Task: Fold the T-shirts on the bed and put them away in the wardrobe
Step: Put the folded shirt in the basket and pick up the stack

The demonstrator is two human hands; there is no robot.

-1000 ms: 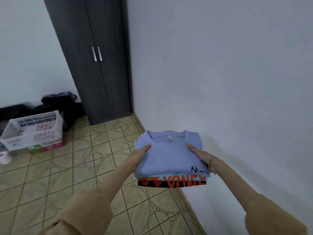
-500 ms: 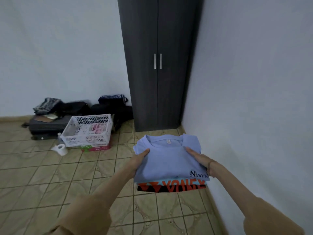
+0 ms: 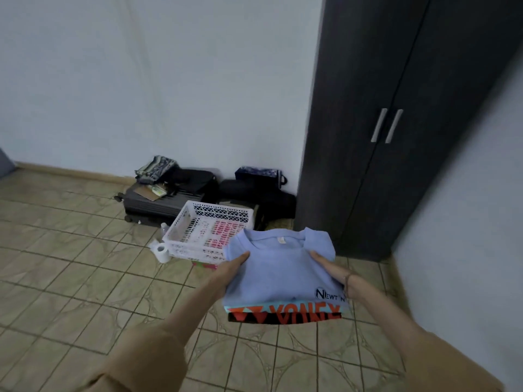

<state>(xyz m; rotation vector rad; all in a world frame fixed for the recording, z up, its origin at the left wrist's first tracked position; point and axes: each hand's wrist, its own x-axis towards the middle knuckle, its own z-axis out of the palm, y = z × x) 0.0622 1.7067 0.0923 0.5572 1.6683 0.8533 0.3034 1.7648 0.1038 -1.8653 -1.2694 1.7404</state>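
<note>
A stack of folded T-shirts (image 3: 283, 275) is carried in the air above the tiled floor (image 3: 70, 278), in front of the person and a little to the right of the picture's middle. The top shirt is light blue, lying flat with its collar pointing away from the person, toward the wardrobe (image 3: 396, 123) and the wall; the folded hem faces the person. The stack's longer side seems to run from collar to hem, though it is close to square. Under the blue shirt lie a turquoise layer and a black one, both with orange lettering showing at the near edge. The left hand (image 3: 229, 274) grasps the stack's left edge, thumb on top of the blue fabric and fingers hidden beneath. The right hand (image 3: 331, 270) grasps the right edge the same way, thumb on top. Both arms wear tan sleeves. The dark wardrobe stands in the corner, its two doors closed, the metal handles side by side. A white lattice basket (image 3: 209, 233) sits on the floor beyond the stack, with a paper roll (image 3: 162, 251) beside it and a dark suitcase (image 3: 158, 202) and bags against the wall behind.
</note>
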